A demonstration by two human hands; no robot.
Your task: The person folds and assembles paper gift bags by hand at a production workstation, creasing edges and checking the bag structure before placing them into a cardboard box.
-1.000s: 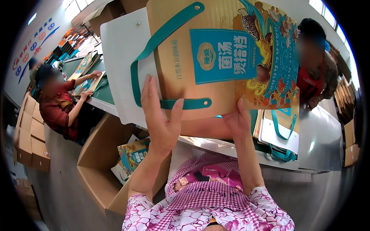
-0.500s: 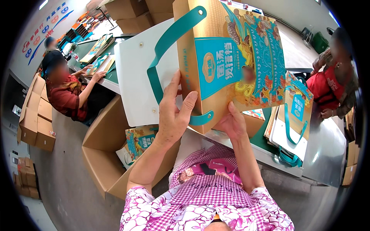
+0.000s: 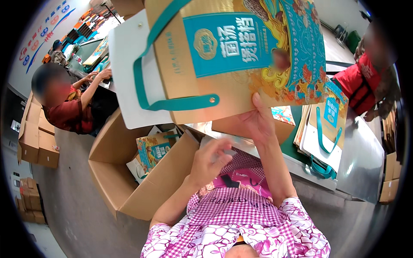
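One flat gift bag [image 3: 241, 60], gold card with a teal label panel, a teal strap handle and colourful floral print on its right part. Held up tilted above the worktop, printed face toward me, my right fingers [image 3: 257, 122] gripping its lower edge.

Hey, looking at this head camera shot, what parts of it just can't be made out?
- Gift box, head view: its top is cut off by the upper edge.
- Left hand: motion-blurred, so its fingers are unclear.
- Right hand: fingers hidden behind the box.
- Carton: its bottom is hidden by its own walls and the small boxes inside.
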